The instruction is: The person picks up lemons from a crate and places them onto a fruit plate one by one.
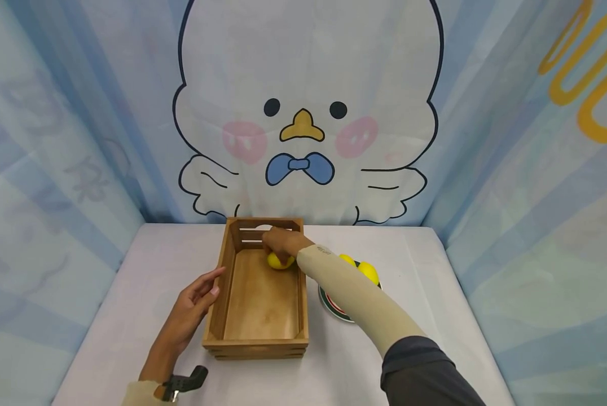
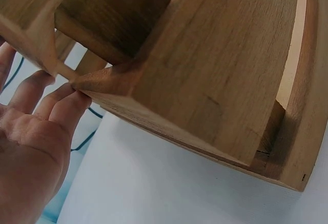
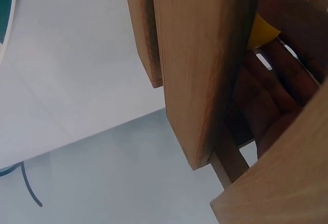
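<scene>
A slatted wooden crate stands on the white table. My right hand reaches into its far right corner and holds a yellow lemon low over the crate floor. In the right wrist view, the crate's side covers part of that hand, and a bit of the lemon shows beside the fingers. Along the crate's left side lies my left hand, its fingers extended and loosely bent. The left wrist view has its fingertips touching the crate's wooden edge.
To the right of the crate, a dark-rimmed plate carries more yellow lemons; my right forearm crosses above it and hides part. A printed curtain hangs behind the table and along both sides.
</scene>
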Demonstrator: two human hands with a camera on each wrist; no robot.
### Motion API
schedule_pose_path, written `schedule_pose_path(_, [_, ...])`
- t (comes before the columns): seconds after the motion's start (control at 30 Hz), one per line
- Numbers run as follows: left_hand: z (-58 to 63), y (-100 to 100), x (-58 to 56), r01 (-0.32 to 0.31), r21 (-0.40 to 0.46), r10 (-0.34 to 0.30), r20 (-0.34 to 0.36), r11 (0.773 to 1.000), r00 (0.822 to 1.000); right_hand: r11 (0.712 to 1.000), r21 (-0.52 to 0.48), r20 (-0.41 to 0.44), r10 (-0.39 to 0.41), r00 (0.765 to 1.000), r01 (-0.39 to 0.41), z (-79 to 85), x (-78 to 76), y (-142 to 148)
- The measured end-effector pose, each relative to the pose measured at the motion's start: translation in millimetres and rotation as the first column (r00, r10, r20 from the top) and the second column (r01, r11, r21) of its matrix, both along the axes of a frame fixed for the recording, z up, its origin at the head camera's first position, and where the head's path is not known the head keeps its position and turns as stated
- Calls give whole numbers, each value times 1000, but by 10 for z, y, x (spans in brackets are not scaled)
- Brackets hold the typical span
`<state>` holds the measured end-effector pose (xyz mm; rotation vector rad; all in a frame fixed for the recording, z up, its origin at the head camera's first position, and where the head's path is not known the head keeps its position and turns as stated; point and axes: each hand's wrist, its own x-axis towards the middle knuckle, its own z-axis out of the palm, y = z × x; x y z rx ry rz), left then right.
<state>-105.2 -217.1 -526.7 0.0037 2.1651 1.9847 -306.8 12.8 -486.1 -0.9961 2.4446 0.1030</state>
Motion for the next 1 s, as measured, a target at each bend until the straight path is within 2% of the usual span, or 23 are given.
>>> schedule_pose_path(0.17, [-8, -6, -1, -4, -2, 4, -2, 1000, 1000, 999, 3, -5, 32, 999, -32, -22, -26, -10])
schedule_pose_path(0.3, [8, -1, -1, -6, 0, 6, 2, 1000, 1000, 1000, -12, 29, 29, 999, -29, -33, -42, -11])
schedule_pose_path(0.43, [8, 3, -6, -8, 9, 8, 12, 1000, 1000, 994, -104, 103, 46, 994, -36, -23, -48, 6])
schedule_pose_path(0.63, [-25, 3, -16, -15, 8, 15, 34, 1000, 999, 967, -252, 217, 90, 972, -34, -22, -56, 47])
schedule_pose_path(0.77, [-44, 0, -22, -14, 3, 14, 36, 1000, 999, 950, -311, 242, 120, 963, -41, -2, -63, 61])
schedule_pose_path(1.0, [-41, 1, -22, -20, -1, 20, 38, 1000, 999, 922, -386, 251, 113, 961, -8, 32, -71, 77])
